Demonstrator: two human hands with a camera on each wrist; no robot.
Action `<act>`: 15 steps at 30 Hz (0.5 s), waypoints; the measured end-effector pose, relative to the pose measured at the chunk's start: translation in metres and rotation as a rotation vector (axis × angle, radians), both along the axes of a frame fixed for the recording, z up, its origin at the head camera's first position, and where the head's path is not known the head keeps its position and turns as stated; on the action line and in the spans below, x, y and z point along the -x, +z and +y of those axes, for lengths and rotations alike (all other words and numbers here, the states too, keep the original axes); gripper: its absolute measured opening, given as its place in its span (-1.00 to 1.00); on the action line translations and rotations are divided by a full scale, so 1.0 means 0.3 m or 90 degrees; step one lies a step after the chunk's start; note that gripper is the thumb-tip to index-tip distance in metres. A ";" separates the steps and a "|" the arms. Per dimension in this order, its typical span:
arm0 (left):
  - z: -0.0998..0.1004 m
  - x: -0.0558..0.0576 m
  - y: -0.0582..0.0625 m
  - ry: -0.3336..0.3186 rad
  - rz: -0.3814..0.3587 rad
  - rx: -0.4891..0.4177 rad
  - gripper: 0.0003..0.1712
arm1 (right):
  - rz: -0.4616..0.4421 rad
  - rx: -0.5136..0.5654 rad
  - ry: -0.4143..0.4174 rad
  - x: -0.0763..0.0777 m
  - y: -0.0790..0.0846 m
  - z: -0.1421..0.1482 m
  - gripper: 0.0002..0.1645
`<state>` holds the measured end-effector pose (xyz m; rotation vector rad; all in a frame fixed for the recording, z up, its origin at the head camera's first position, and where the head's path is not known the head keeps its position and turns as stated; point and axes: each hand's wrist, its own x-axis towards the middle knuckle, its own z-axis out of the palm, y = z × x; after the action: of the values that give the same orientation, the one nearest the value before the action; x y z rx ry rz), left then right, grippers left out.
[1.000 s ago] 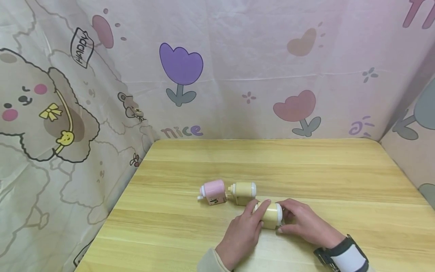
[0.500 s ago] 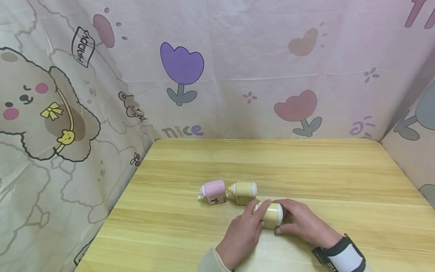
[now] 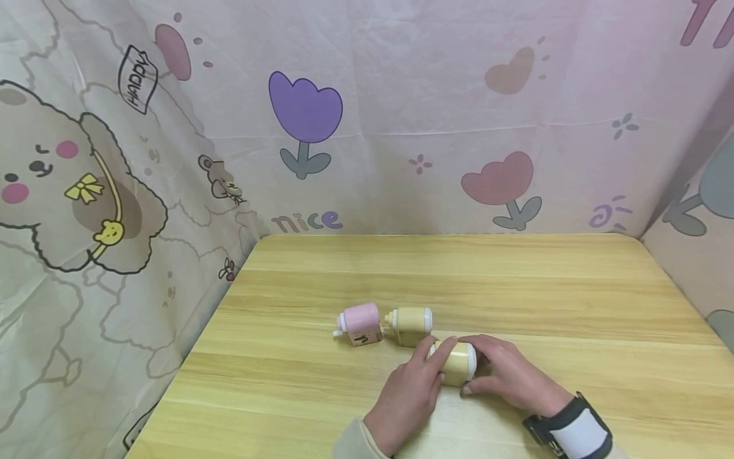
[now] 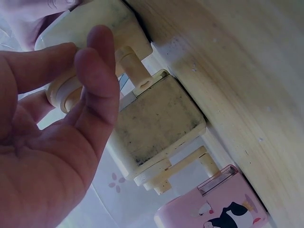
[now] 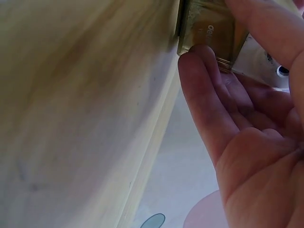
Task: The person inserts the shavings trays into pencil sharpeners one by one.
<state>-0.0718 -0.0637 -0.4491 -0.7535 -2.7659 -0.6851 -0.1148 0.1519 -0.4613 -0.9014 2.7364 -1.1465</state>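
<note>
A yellow crank pencil sharpener [image 3: 457, 363] with a white end ring stands on the table between the hands. The left hand [image 3: 408, 394] grips it from the left, fingers over its top and crank end; in the left wrist view its crank handle [image 4: 135, 70] juts out past the fingertips. At the opposite end, the right hand [image 3: 512, 376] holds the sharpener between thumb and fingers. Close by in the right wrist view, the fingertips are at a see-through amber shavings drawer [image 5: 209, 35]. The palms hide part of the sharpener's body in the head view.
Just behind stands a second yellow sharpener [image 3: 414, 325], its crank facing left. To its left is a pink sharpener [image 3: 362, 324] with a cartoon picture. The wood-grain table [image 3: 275, 395] meets printed cloth [image 3: 390, 95] at the back and sides.
The right hand and its strapped wrist have shifted slightly left, the thumb closer under the sharpener's end. The left hand and all the sharpeners stay in place.
</note>
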 end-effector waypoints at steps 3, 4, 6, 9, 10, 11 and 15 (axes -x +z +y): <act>0.000 0.000 -0.001 -0.002 0.008 -0.003 -0.25 | -0.003 -0.001 0.000 0.000 0.003 -0.002 -0.16; 0.000 0.000 -0.002 -0.002 0.009 -0.003 -0.25 | -0.003 0.000 0.001 0.000 0.004 -0.003 -0.16; 0.001 0.001 -0.002 -0.001 0.009 -0.001 -0.25 | -0.003 0.001 0.003 0.002 0.005 -0.004 -0.16; 0.001 0.002 -0.002 -0.001 0.012 0.002 -0.25 | -0.001 0.001 0.005 0.003 0.003 -0.006 -0.16; 0.001 0.003 -0.003 -0.002 0.014 0.002 -0.25 | -0.002 0.001 0.004 0.003 0.001 -0.006 -0.16; 0.001 0.003 -0.003 -0.003 0.016 0.001 -0.25 | -0.002 0.002 0.002 0.003 0.000 -0.006 -0.15; 0.000 0.001 -0.005 -0.007 0.018 -0.003 -0.26 | 0.000 0.002 -0.002 0.000 -0.004 -0.006 -0.15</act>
<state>-0.0721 -0.0637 -0.4506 -0.7718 -2.7354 -0.6765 -0.1148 0.1500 -0.4625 -0.8984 2.7368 -1.1525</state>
